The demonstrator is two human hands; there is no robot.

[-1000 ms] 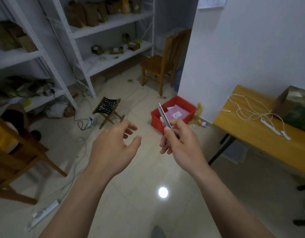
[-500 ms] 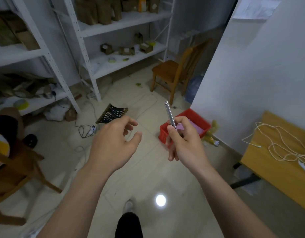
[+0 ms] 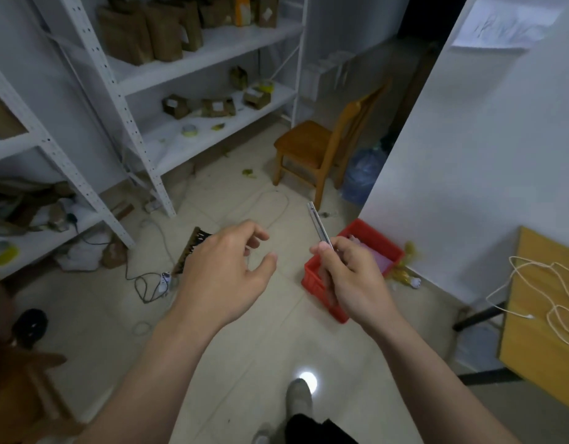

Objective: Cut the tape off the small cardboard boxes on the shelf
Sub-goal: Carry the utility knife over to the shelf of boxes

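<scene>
Metal knife [image 3: 318, 226], cardboard boxes [image 3: 216, 107], glossy tiled floor [image 3: 264, 341].

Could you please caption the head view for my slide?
Right hand grips a slim knife, left hand open, facing small cardboard boxes on a shelf.

White labels on small cardboard boxes [image 3: 216, 107], perhaps printed, nothing legible
</scene>
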